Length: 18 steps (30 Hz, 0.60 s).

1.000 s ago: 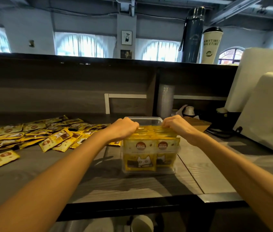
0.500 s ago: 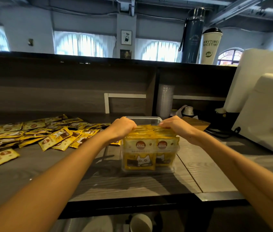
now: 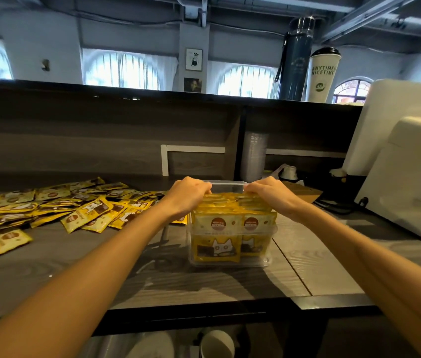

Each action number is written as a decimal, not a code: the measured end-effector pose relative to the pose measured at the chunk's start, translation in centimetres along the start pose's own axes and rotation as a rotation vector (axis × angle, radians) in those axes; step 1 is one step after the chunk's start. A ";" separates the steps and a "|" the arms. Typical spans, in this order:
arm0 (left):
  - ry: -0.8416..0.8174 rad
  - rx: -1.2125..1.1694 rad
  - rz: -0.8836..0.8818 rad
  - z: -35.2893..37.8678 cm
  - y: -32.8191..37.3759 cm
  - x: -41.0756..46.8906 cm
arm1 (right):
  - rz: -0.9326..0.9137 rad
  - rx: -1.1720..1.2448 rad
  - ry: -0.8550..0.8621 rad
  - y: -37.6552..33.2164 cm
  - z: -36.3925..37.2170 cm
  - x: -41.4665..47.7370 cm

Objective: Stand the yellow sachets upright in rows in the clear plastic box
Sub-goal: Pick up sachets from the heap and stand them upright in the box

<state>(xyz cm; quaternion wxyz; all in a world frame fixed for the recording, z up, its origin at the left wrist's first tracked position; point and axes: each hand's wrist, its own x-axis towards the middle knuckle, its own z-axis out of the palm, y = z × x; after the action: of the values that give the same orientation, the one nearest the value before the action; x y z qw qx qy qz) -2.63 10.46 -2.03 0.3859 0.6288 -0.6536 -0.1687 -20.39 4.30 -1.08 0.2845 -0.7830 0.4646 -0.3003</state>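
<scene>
Nearest: both forearms reach fwd over the wood counter. Clear plastic box sits centre on it, packed w/ upright sachets in two side-by-side rows, printed faces toward the person, long axis vertical, tops poking above the rim. Rows run front-to-back along the box. Left hand curled over the row tops at the box's left far end, fingers bent down, pressing/gathering the packs; right hand same on the right. Neither clearly pinches a single sachet; fingertips hidden behind the packs. Bare gap at the box's far end, so step looks like squaring/compacting rows toward the front. Next prob needs: let go, fetch more from the loose pile lying flat to the left, slot upright into the gap. Beyond: white machine at right.
</scene>
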 end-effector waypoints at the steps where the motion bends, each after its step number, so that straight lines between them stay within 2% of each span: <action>1: 0.021 -0.001 0.004 -0.1 0.0 -0.1 | -0.004 -0.015 0.004 -0.2 0.0 0.0; 5: 0.080 0.027 0.014 -0.8 0.1 -0.4 | -0.026 -0.071 0.010 -1.1 0.0 -0.1; 11: 0.049 0.028 0.016 -0.8 -0.2 -1.2 | -0.092 -0.205 0.117 -2.1 0.6 -0.2; 18: 0.035 0.046 0.049 -0.5 0.1 -2.0 | -0.147 -0.181 0.177 -1.7 1.2 -0.9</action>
<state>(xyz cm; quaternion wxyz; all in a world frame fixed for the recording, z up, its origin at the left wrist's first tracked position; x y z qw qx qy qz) -2.53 12.55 -2.24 0.3866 0.6243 -0.6656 -0.1331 -18.90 6.05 -0.86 0.1480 -0.8079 0.4542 -0.3451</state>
